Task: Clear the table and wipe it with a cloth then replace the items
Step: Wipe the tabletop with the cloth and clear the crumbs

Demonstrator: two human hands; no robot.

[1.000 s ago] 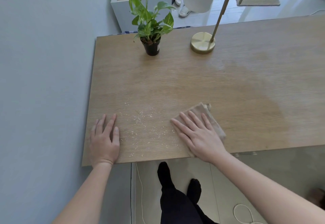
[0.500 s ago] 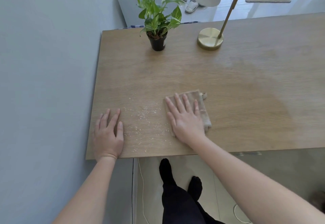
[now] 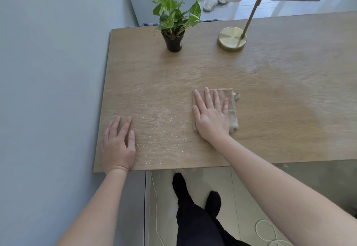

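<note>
Slid farther up the table [image 3: 274, 98], right hand [image 3: 211, 119] presses cloth [image 3: 233, 113], grip spread flat; left hand [image 3: 117, 147] likewise flat.

The right hand [image 3: 211, 117] presses flat on a folded tan cloth [image 3: 230, 108] on the wooden table [image 3: 270, 100]. The left hand [image 3: 117, 145] lies flat near the table's left corner. Crumbs [image 3: 160, 129] lie scattered between the hands. A potted plant [image 3: 173, 23] and a brass lamp [image 3: 231, 38] stand at the far edge.
</note>
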